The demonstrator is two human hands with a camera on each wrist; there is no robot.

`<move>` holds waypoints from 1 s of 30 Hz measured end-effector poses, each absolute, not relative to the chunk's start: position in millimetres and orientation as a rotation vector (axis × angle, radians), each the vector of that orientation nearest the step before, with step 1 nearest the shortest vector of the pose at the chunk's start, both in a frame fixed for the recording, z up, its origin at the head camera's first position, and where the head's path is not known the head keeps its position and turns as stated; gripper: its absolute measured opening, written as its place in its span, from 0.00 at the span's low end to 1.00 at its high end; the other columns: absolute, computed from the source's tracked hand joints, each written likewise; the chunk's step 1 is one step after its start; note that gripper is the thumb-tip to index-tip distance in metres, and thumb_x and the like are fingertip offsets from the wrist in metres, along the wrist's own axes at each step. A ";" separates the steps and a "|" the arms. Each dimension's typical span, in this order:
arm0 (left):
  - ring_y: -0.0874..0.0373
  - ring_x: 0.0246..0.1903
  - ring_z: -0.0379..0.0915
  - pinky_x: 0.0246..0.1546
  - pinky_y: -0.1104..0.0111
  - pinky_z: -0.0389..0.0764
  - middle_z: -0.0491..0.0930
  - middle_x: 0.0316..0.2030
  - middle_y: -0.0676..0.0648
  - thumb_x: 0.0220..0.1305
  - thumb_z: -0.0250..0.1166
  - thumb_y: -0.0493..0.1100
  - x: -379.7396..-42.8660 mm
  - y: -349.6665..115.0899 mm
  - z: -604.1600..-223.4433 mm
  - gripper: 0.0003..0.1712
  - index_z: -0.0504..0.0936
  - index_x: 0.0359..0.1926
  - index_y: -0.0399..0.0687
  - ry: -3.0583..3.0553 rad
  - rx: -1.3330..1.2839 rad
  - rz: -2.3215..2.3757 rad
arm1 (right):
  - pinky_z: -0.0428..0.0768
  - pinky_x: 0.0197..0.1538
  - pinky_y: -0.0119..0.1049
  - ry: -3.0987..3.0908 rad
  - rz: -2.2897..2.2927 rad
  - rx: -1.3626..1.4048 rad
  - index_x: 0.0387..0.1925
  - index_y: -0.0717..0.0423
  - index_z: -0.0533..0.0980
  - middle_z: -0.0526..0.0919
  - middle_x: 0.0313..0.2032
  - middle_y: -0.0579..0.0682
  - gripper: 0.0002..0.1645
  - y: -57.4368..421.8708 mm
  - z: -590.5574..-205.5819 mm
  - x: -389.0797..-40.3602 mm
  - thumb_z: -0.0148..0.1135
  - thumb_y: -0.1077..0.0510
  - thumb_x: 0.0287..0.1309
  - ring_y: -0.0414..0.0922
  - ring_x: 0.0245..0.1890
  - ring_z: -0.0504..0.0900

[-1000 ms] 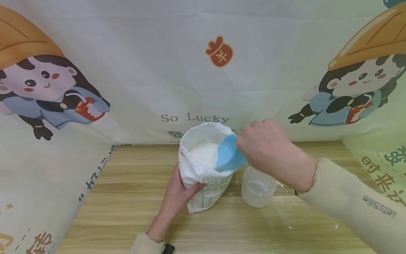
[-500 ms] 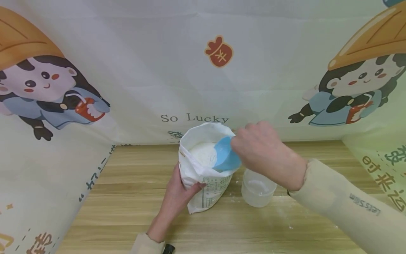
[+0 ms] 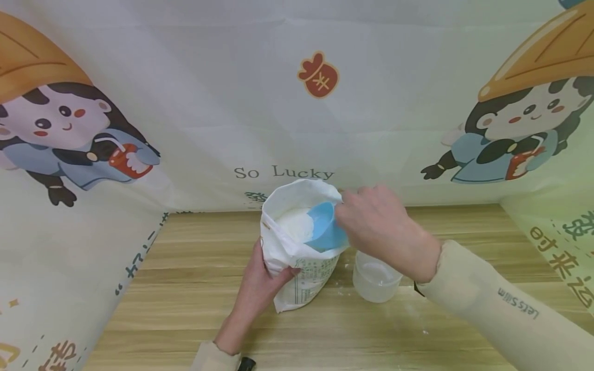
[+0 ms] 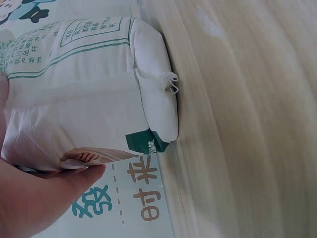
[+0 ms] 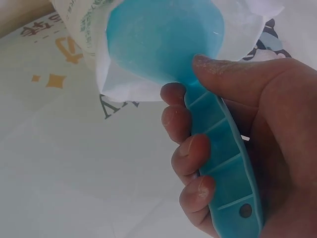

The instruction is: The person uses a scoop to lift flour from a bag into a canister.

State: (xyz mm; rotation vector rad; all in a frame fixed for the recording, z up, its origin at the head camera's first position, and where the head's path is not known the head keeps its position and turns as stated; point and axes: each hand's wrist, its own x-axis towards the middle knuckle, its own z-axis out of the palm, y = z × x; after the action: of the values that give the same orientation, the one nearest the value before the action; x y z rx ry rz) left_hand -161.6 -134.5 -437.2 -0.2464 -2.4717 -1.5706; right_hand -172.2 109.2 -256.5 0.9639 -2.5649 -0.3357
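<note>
A white woven bag [image 3: 283, 257] with green print stands open at the top, tilted slightly, with white powder [image 3: 297, 225] inside. My left hand [image 3: 260, 283] holds the bag's left side, thumb across its front; part of that hand also shows on the bag [image 4: 74, 109] in the left wrist view. My right hand [image 3: 376, 221] grips a blue scoop [image 3: 325, 229] whose head is within the bag's mouth. In the right wrist view, fingers curl round the scoop's ribbed handle [image 5: 223, 153], with the thumb near its neck. The scoop's contents are hard to make out.
Just right of the bag, a clear round container [image 3: 377, 281] sits below my right wrist. White specks dot the wooden table [image 3: 185, 299] around it. A printed cloth backdrop [image 3: 223, 103] rises behind and along both sides.
My right hand has moved left and slightly down, taking the scoop further into the bag. The left hand, bag and container have stayed in place.
</note>
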 end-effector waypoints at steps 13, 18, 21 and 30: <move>0.42 0.58 0.76 0.58 0.44 0.78 0.76 0.61 0.39 0.55 0.81 0.44 -162.7 -133.7 -438.2 0.55 0.58 0.77 0.47 -2.463 -0.248 -1.580 | 0.64 0.17 0.35 -2.592 -0.199 0.896 0.23 0.55 0.76 0.70 0.21 0.48 0.17 113.9 -275.5 -170.9 0.70 0.54 0.65 0.45 0.17 0.66; 0.43 0.58 0.76 0.59 0.45 0.78 0.76 0.62 0.40 0.56 0.80 0.44 -163.1 -133.8 -438.3 0.54 0.58 0.77 0.48 -2.450 -0.262 -1.598 | 0.65 0.17 0.36 -2.560 -0.141 0.878 0.28 0.57 0.80 0.71 0.21 0.48 0.17 116.3 -287.8 -173.6 0.71 0.49 0.66 0.45 0.17 0.66; 0.44 0.59 0.75 0.59 0.46 0.77 0.75 0.63 0.40 0.57 0.80 0.44 -163.5 -133.9 -438.4 0.54 0.58 0.77 0.49 -2.441 -0.274 -1.608 | 0.67 0.17 0.36 -2.533 -0.097 0.874 0.29 0.57 0.80 0.70 0.21 0.48 0.17 116.8 -296.1 -175.5 0.71 0.49 0.66 0.45 0.18 0.67; 0.44 0.58 0.76 0.58 0.46 0.78 0.76 0.62 0.41 0.57 0.80 0.42 -162.6 -133.2 -437.7 0.55 0.57 0.78 0.49 -2.460 -0.269 -1.600 | 0.73 0.18 0.39 -2.515 0.056 0.842 0.30 0.57 0.78 0.73 0.23 0.48 0.16 112.3 -316.9 -177.5 0.71 0.49 0.65 0.46 0.19 0.71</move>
State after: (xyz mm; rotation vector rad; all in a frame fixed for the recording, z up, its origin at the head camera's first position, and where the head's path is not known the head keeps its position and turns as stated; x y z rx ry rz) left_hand -162.6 -133.2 -437.7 -0.2687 -2.4599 -1.6000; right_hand -177.5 112.3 -316.9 0.8418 -2.5149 0.0561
